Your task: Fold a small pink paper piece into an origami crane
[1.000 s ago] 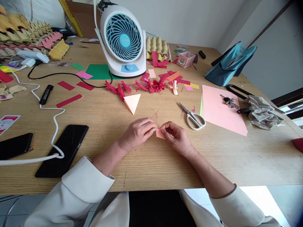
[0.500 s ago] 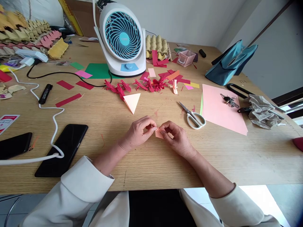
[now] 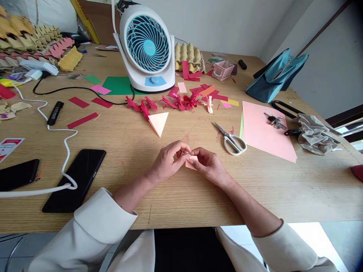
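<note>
Between my two hands is a small piece of pink paper [image 3: 190, 164], partly hidden by the fingers. My left hand [image 3: 171, 158] pinches its upper edge from the left. From the right, my right hand [image 3: 209, 163] grips the same paper between thumb and fingers, the fingertips of both hands nearly touching. Beyond them lies a folded pale pink paper triangle [image 3: 159, 122]. Scissors [image 3: 233, 139] with white handles rest to the right of my hands. Crumpled red paper flowers [image 3: 177, 102] and a pale twisted paper piece [image 3: 209, 104] lie farther back.
A white fan [image 3: 150, 49] stands at the back. Pink sheets [image 3: 266, 132] with keys [image 3: 275, 121] on top lie at right, near a blue bag [image 3: 275, 77]. At left are a black marker [image 3: 55, 113], a white cable [image 3: 65, 151] and a black phone [image 3: 85, 170].
Both hands keep hold of the pink paper. The fingertips have drawn slightly closer together, and my right hand's fingers have shifted a little left and down along the paper.
</note>
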The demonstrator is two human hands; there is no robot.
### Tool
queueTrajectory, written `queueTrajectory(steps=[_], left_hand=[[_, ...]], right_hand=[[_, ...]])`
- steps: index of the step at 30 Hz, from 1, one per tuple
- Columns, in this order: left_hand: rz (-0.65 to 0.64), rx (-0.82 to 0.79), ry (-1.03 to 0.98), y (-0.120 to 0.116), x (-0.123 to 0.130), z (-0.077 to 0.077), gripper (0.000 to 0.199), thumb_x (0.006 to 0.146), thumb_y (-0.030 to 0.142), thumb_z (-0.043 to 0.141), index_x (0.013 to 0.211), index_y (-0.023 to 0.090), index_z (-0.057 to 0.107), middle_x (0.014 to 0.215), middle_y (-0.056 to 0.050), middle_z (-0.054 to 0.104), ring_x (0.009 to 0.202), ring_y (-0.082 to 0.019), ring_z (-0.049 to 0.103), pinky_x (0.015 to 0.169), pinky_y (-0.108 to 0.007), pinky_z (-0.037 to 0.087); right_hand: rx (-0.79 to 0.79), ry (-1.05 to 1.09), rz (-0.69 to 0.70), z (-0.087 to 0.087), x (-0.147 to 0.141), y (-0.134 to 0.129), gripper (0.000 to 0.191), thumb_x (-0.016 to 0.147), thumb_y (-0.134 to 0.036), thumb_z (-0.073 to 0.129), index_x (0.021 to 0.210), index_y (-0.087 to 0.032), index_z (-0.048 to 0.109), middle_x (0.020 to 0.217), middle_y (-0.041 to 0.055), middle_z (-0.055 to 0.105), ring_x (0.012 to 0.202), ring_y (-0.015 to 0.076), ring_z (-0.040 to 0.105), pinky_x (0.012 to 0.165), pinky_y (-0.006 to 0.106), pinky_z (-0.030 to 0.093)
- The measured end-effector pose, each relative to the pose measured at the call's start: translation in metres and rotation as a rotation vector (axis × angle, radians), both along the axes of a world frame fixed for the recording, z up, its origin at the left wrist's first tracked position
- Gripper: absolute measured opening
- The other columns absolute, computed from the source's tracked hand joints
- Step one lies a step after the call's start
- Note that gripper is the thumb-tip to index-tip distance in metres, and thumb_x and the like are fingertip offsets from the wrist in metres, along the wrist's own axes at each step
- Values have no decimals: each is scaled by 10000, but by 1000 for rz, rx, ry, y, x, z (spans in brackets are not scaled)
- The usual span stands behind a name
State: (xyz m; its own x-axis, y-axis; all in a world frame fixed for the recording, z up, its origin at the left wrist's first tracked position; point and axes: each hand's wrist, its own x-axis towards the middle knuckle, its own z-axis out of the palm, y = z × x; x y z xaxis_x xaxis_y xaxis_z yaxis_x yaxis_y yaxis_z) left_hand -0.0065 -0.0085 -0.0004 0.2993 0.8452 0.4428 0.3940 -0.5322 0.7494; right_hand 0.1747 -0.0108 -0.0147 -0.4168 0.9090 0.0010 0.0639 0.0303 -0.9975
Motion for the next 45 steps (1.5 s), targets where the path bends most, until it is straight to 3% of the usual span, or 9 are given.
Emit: queueTrajectory(steps=[7, 12, 17, 20, 31, 35, 42, 45], left_hand=[[6, -5, -49, -2, 0, 1, 44, 887, 178, 582, 930, 187, 576, 806, 9, 628, 709, -94, 588, 677, -202, 470], [30, -161, -120, -2, 3, -1, 198, 849, 245, 642, 1025, 185, 576, 783, 17, 609, 691, -101, 581, 686, -213, 477], [30, -324, -221, -2, 9, -10, 233, 823, 368, 678, 792, 172, 555, 734, 12, 569, 669, -107, 540, 617, -212, 449], [5, -372, -286, -2, 10, -12, 271, 838, 394, 660, 755, 171, 530, 699, 23, 531, 648, -101, 508, 603, -212, 432], [23, -373, -323, 2, 6, -11, 237, 833, 342, 661, 743, 169, 527, 694, 31, 516, 642, -96, 485, 592, -207, 416], [11, -382, -340, 2, 7, -13, 235, 830, 336, 668, 738, 170, 530, 696, 30, 526, 645, -95, 491, 597, -206, 417], [28, -374, -278, 2, 7, -20, 211, 824, 358, 680, 791, 170, 591, 721, 17, 567, 661, -104, 519, 615, -211, 431], [46, -362, -276, 1, 7, -16, 216, 821, 359, 674, 774, 168, 585, 720, 12, 578, 672, -111, 543, 622, -213, 445]], right_hand=[[-108, 26, 61, 4, -2, 2, 375, 811, -536, 676, 869, -172, 610, 759, 7, 618, 680, 137, 615, 665, 278, 501], [-64, 90, 11, -2, -2, 2, 357, 826, -519, 668, 774, -178, 574, 686, -10, 582, 624, 124, 571, 610, 265, 466], [6, 103, -60, -3, -4, 1, 343, 825, -496, 686, 760, -175, 584, 676, -6, 597, 635, 116, 533, 629, 258, 433], [18, 113, -59, -2, -5, 0, 334, 845, -490, 665, 765, -174, 591, 697, -2, 597, 662, 119, 543, 652, 262, 450], [-139, 171, -59, -3, -10, 0, 389, 783, -522, 718, 916, -190, 564, 774, 0, 657, 619, 127, 654, 602, 271, 531], [-197, 179, -50, -3, -10, 0, 389, 771, -534, 724, 832, -189, 555, 743, 12, 681, 659, 153, 690, 644, 294, 553], [-55, 178, -119, -6, -12, -3, 368, 803, -531, 697, 766, -198, 544, 685, 11, 688, 640, 147, 671, 643, 281, 529], [-75, 175, -91, -5, -12, -2, 376, 798, -547, 693, 781, -199, 553, 719, 15, 697, 673, 151, 675, 677, 292, 538]])
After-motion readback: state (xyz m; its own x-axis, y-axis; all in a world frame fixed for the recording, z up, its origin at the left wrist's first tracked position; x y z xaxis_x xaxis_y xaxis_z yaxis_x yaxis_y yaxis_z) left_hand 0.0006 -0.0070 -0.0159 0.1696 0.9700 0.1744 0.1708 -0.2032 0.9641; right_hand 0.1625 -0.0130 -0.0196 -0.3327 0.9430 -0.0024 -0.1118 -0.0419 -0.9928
